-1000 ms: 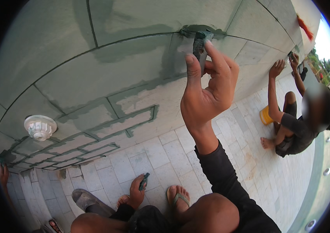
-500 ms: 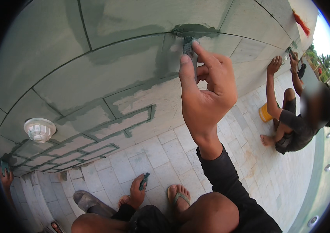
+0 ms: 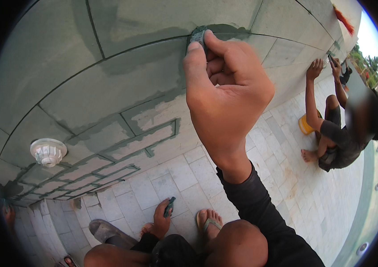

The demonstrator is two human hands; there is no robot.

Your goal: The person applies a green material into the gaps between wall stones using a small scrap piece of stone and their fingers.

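My right hand (image 3: 229,89) is raised to the tiled wall (image 3: 131,71), thumb and fingers pinching a small flat scraper (image 3: 198,36) smeared with dark green paste. The scraper's tip meets the wall at a long horizontal joint, beside a wet patch of green grout (image 3: 229,29). Low between my knees, my left hand (image 3: 161,218) is closed around a dark green, paste-covered piece (image 3: 169,207) whose exact kind I cannot make out. Green grout lines and smears cover the wall's lower tiles.
A white fluted fitting (image 3: 49,152) juts from the wall at left. On the right, a co-worker (image 3: 349,138) squats at the wall, both hands on it, near a yellow bucket (image 3: 306,124). Another person's hand (image 3: 9,214) shows at the far left. Pale paving (image 3: 189,173) lies below.
My right hand has moved a little left along the joint, bringing the scraper onto the left end of the wet grout patch. My left hand stays low, holding its piece.
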